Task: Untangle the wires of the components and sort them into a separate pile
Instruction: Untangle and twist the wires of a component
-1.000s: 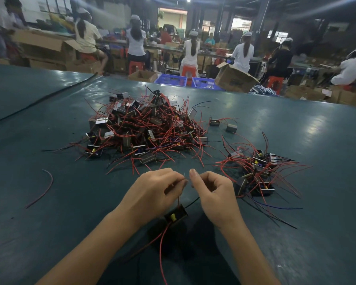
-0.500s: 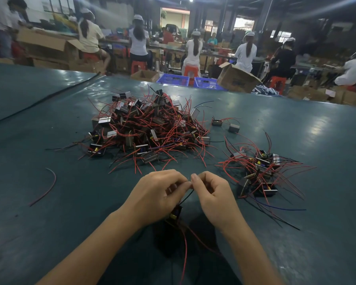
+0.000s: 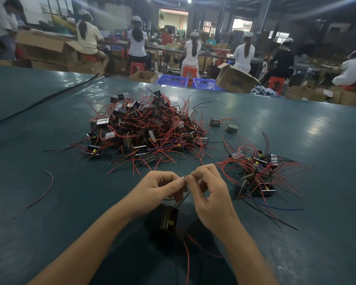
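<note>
Just nearer than the big tangled pile [image 3: 148,130] on the table [image 3: 49,233], the left hand [image 3: 160,188] and right hand [image 3: 210,194] meet fingertip to fingertip, each pinching a thin black wire [image 3: 182,200]. Its component [image 3: 170,221] sits below them. The smaller sorted pile [image 3: 257,171] lies right of the big pile.

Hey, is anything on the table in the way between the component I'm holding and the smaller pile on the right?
Nothing solid. The component hangs on wires pinched by the left hand and right hand. The table between it and the small pile holds only that pile's loose wires.
</note>
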Demonstrator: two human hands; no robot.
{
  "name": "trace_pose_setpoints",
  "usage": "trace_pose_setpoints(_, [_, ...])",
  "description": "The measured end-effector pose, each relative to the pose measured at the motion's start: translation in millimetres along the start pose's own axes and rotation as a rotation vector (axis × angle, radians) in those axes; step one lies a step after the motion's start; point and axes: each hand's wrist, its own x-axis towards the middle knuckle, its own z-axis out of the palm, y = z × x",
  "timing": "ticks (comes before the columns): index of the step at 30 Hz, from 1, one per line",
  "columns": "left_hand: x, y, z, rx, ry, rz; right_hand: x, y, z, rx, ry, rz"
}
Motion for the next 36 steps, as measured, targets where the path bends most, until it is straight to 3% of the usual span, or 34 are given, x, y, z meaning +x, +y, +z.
trace_pose_setpoints(12, [0,2,-4,-0.117,0.019,-0.052,0,-2,1,0.237,0.093,0.145])
trace_pose_setpoints(16, [0,-2,2,0.166,0.115,0.099,1,-5,2,0.242,0.071,0.290])
trace_pose_setpoints(20, [-2,-6,1,0.584,0.199,0.388,2,-1,4,0.242,-0.041,0.353])
trace_pose_setpoints(25, [-4,-5,-4,0.778,0.206,0.451,4,3,5,0.384,-0.089,0.502])
trace_pose_setpoints(30, [-1,-6,-5,0.441,0.167,0.241,3,-2,-1,0.384,-0.145,0.428])
trace_pose_setpoints(36, [0,-4,-9,0.141,0.040,-0.003,-3,-1,-5,0.030,-0.075,0.135])
